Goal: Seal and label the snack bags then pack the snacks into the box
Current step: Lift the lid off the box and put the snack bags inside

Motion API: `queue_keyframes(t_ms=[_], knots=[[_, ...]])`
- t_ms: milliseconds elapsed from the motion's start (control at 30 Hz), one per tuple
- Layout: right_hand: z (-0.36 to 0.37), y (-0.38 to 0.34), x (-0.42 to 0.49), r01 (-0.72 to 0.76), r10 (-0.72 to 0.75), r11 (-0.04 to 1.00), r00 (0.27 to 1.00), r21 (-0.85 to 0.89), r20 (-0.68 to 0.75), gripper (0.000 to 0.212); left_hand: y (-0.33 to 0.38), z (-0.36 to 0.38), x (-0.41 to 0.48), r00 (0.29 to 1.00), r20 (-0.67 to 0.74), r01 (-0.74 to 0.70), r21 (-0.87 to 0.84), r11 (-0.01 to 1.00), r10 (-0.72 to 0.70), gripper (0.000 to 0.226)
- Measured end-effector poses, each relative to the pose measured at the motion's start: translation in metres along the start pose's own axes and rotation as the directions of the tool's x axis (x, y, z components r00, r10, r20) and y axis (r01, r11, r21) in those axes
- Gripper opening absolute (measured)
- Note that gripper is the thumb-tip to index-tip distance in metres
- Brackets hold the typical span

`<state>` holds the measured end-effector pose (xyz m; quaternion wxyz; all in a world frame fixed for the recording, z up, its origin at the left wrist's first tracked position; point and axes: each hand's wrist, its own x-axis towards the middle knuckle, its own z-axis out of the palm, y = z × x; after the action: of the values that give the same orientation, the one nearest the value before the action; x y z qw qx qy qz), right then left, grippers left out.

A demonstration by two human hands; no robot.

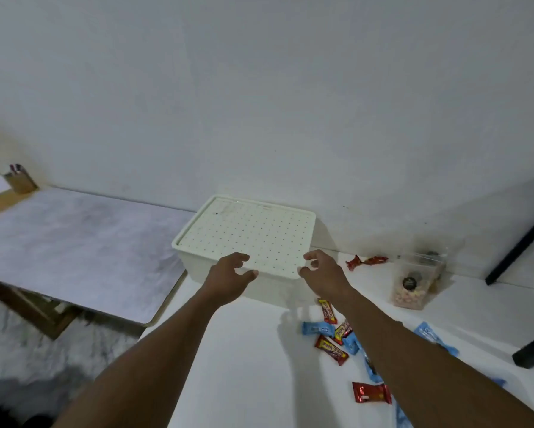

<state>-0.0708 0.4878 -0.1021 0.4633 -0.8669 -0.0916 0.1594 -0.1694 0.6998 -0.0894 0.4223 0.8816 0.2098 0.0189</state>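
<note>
Reaching forward in the middle of the frame, you bring your left hand (230,274) and right hand (322,271) to the near edge of the cream box (197,267), which sits on the white desk (244,350) against the wall. Its dotted lid (250,230) is on, so nothing can go in yet. That is likely why both hands flank the near rim, one at each side, ready to lift the lid level. Your fingers (242,257) are spread and half-curled, upper fingers over the lid and thumbs low by its edge. They are not clamped down, and I cannot tell whether they touch the rim. The wrapped snack bars (332,350), red and blue, lie scattered on the desk at lower right, partly under your right forearm and close enough to scoop in once the box is open. One red wrapper (366,261) lies apart, right of the box, near a clear container (414,291) with small pale pieces in the bottom. No labels or sealing tool show. By my reading, the packing has not started.
</note>
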Motion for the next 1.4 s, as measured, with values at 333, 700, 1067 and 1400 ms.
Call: queue_keyframes(t_ms=[333, 700, 1067, 1400], knots=[[0.037, -0.005, 0.015, -0.002, -0.001, 0.996, 0.999, -0.084, -0.042, 0.042, -0.033, -0.026, -0.010, 0.999, -0.049, -0.010, 0.067, 0.998, 0.013, 0.058], [0.080, -0.007, 0.081, -0.103, 0.079, 0.981, 0.986, -0.163, -0.146, 0.058, -0.096, -0.070, 0.094, 0.998, -0.059, -0.002, 0.316, 0.949, 0.021, 0.063], [0.103, 0.022, 0.123, -0.239, 0.137, 0.922, 0.937, -0.305, -0.321, 0.075, -0.133, -0.066, 0.188, 0.985, -0.001, 0.162, 0.357, 0.920, -0.173, 0.110], [0.099, 0.021, 0.125, -0.220, 0.031, 0.913, 0.876, -0.342, -0.481, 0.067, -0.136, -0.066, 0.188, 0.978, -0.139, 0.195, 0.352, 0.916, -0.155, 0.131]])
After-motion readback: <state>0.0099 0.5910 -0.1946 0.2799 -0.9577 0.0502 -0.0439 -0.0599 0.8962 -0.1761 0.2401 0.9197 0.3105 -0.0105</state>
